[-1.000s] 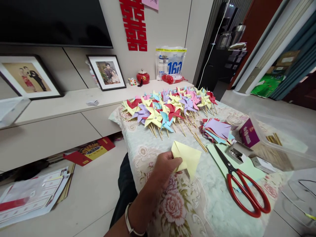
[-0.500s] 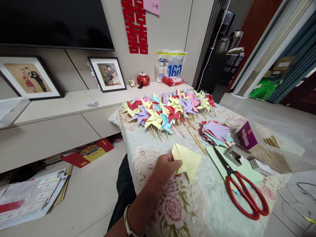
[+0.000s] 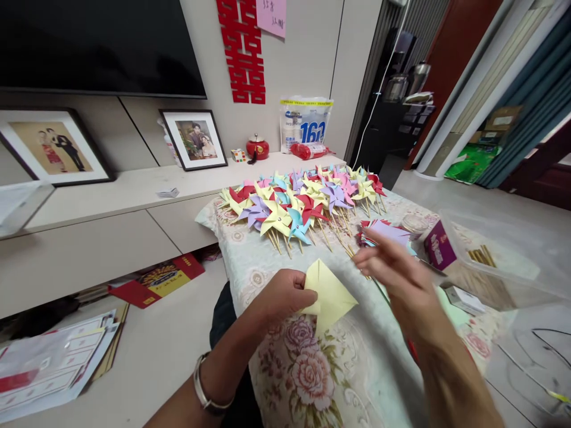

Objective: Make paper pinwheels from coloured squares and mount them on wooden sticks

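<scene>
My left hand point(image 3: 285, 293) pinches a folded yellow paper square point(image 3: 329, 294) just above the flowered tablecloth point(image 3: 307, 368). My right hand point(image 3: 392, 267) is to the right of the paper, blurred by motion, its fingers stretched toward the paper; nothing shows in it. Behind it lies a stack of coloured paper squares point(image 3: 388, 230). At the far end of the table lies a heap of finished paper pinwheels point(image 3: 303, 199) on wooden sticks.
A clear plastic box point(image 3: 495, 261) with sticks, a purple box point(image 3: 436, 245) and a small jar point(image 3: 414, 223) stand at the right. A low cabinet point(image 3: 111, 226) with framed photos runs along the left. Papers point(image 3: 53, 362) lie on the floor.
My right hand has come into view from the right and now covers the red scissors. My left hand and the yellow paper shifted slightly left as the camera moved.
</scene>
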`<action>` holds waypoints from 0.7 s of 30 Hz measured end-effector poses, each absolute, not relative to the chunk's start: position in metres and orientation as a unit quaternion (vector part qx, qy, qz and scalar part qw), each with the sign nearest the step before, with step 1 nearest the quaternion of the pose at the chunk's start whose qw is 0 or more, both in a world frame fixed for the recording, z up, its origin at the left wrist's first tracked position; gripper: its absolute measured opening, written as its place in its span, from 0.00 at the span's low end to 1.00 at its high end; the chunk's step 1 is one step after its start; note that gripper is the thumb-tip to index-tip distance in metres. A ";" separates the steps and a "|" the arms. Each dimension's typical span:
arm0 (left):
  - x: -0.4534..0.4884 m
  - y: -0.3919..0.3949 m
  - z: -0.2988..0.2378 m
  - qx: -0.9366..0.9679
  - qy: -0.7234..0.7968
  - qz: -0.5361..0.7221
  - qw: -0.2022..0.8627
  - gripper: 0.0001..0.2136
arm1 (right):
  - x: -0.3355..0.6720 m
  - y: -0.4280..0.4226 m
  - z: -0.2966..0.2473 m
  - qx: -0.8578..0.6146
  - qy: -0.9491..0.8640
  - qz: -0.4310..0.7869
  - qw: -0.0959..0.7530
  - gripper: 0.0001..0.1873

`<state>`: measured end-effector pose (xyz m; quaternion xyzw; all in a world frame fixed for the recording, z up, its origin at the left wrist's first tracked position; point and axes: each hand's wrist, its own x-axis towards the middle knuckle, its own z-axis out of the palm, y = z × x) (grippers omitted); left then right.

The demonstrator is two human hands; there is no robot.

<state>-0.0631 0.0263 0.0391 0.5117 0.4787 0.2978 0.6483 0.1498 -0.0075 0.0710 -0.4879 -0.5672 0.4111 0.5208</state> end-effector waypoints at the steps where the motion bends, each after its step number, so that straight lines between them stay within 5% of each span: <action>1: -0.067 0.029 0.041 0.528 0.485 0.284 0.636 0.02 | 0.143 -0.002 0.065 -0.485 -0.555 0.450 0.505 0.28; 8: -0.076 0.048 0.035 0.619 0.512 0.227 0.550 0.03 | 0.116 0.012 0.021 -0.407 -0.471 0.668 0.408 0.45; 21: -0.060 0.048 0.034 0.652 0.532 0.171 0.512 0.03 | 0.112 0.012 0.017 -0.465 -0.485 0.611 0.418 0.47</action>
